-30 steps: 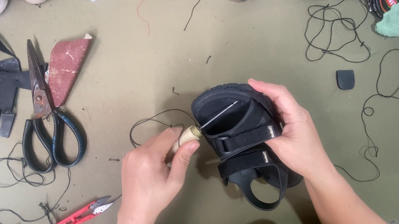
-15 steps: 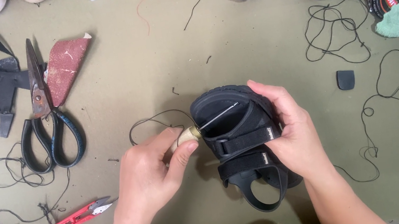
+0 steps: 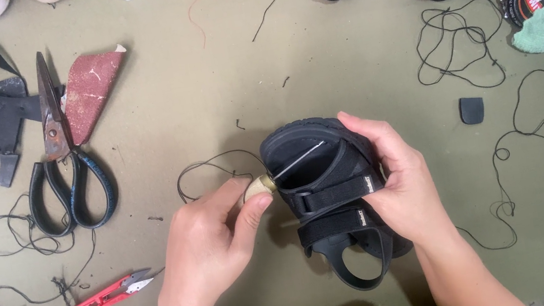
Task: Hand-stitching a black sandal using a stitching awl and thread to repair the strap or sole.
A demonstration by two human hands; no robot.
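Head view: the left hand [image 3: 210, 246] grips a wooden-handled awl [image 3: 276, 176], its needle inside a black sandal [image 3: 326, 195] clasped by the right hand [image 3: 397, 184] on the olive table [image 3: 205, 98]. Stitching appears under way; the next push likely needs a steady sandal and a straight needle.

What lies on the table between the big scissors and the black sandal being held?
In the head view, between the scissors and sandal: bare table, a thread loop.
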